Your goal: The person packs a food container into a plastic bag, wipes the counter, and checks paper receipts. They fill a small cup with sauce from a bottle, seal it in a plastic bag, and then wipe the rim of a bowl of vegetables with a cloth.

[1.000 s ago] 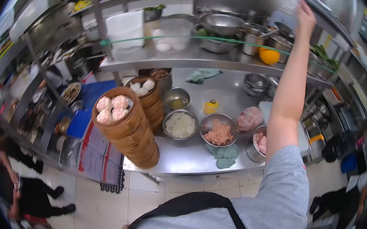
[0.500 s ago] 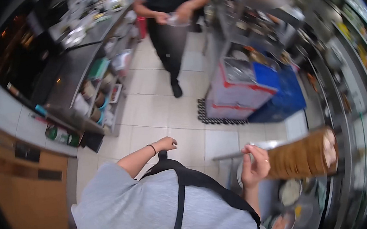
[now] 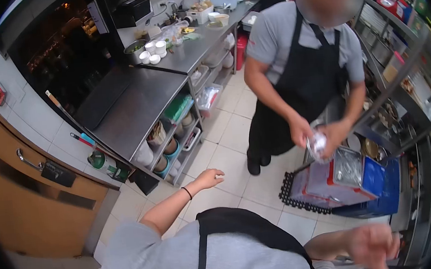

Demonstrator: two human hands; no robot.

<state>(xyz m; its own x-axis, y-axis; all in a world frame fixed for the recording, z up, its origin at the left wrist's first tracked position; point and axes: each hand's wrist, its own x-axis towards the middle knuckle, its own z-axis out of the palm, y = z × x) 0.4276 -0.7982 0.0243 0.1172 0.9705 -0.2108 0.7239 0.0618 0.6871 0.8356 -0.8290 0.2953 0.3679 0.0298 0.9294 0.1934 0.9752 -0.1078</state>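
My left hand [image 3: 208, 178] is held out over the tiled floor with a dark band at its wrist. Its fingers are loosely bent and apart, with nothing in them. At the lower right, my right hand [image 3: 374, 246] is raised and smeared by motion, so its fingers and any contents cannot be made out. A co-worker in a black apron [image 3: 306, 93] stands in front of me, holding a clear container with something whitish [image 3: 317, 143] in both hands. Nearest to my right hand are a white and red box [image 3: 313, 187] and a blue bin [image 3: 395, 189].
A steel counter [image 3: 115, 129] with shelves below runs along the left. White cups [image 3: 153, 51] and pots stand farther back on it. A wooden door [image 3: 44, 205] is at the left, a black perforated mat [image 3: 300, 204] on the floor, and metal racks [image 3: 408, 67] at the right.
The view has swung left and up, and the stacked bamboo steamers have left it. The co-worker is nearer. My right hand has moved down and right in the view; my left stays outstretched.
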